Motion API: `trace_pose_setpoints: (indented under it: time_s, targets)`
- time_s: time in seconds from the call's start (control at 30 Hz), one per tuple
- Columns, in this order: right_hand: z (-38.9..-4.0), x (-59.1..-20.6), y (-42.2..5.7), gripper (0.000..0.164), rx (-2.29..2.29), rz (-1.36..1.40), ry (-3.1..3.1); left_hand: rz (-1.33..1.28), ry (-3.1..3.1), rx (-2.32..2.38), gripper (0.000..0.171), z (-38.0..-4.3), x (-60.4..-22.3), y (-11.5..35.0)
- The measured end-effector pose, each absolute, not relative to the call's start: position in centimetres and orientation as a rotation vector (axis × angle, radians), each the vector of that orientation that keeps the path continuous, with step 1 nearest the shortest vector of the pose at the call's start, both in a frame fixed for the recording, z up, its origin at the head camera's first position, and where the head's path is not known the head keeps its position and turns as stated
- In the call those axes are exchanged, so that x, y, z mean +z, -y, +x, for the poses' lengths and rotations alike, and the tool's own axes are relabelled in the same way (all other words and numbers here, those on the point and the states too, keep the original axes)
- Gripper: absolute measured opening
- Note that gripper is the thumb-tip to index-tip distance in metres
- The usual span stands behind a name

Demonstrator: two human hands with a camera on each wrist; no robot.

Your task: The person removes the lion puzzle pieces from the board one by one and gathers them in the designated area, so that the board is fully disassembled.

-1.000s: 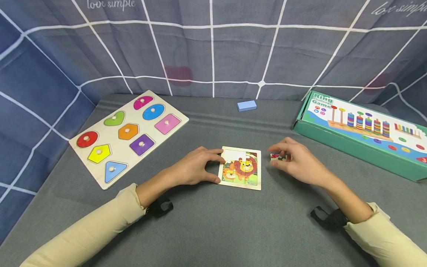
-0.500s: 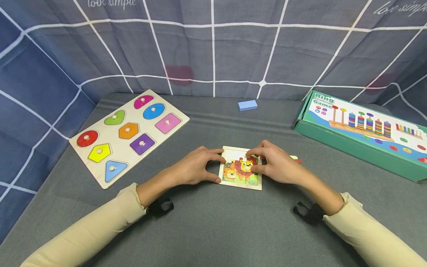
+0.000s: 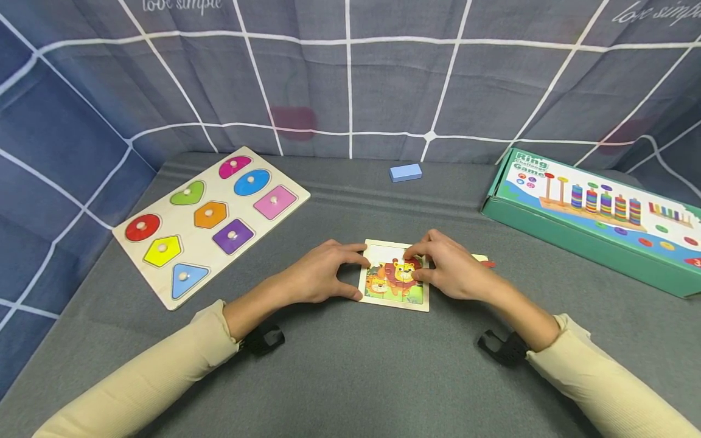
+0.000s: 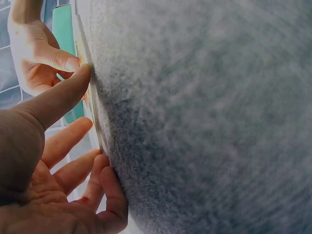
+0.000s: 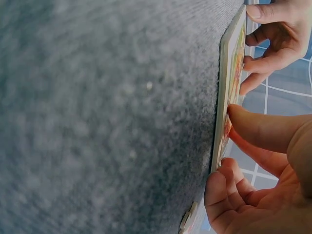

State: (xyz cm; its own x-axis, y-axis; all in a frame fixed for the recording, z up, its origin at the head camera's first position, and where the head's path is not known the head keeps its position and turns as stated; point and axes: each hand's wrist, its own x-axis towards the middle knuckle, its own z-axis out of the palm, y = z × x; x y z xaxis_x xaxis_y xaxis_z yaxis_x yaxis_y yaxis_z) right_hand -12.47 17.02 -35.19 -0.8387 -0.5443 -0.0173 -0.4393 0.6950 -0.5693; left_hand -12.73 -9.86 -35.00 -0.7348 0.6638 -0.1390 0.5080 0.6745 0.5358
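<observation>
In the head view, a small square puzzle board point(image 3: 394, 306) with a lion picture lies on the grey table, a blank white patch at its upper left. My left hand point(image 3: 314, 274) holds its left side, thumb at the near corner and forefinger farther up. Over its right side is my right hand point(image 3: 457, 267), thumb and forefinger pinching at a puzzle piece point(image 3: 406, 272) of the lion; the other fingers curl by the board's right edge in the right wrist view. Beyond that hand, a yellow and red loose piece point(image 3: 485, 262) shows, partly hidden.
At the left lies a wooden shape board point(image 3: 263, 170) with several knobbed coloured shapes. A green Ring Challenge Game box point(image 3: 575, 243) is at the right. One blue block point(image 3: 406, 173) sits near the gridded cloth point(image 3: 394, 79) at the back.
My right hand has moved left from the loose pieces beside the board onto its right side, and stays there since half a second ago. My left hand keeps its hold.
</observation>
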Motion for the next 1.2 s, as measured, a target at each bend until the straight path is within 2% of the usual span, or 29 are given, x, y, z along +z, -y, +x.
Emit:
trace_pose_setpoints:
  time_s: [0.6, 1.2]
  targets:
    - [-12.64, -35.44, -16.44, 0.019, -0.874, -0.746, -2.758, 0.929, -2.567, 0.684, 0.053, -12.72, -35.04, 9.9]
    - [-12.6, -35.03, -16.4, 0.019, -0.929, -0.726, -2.742, 0.925, -2.568, 0.683, 0.053, -12.83, -35.04, 9.8]
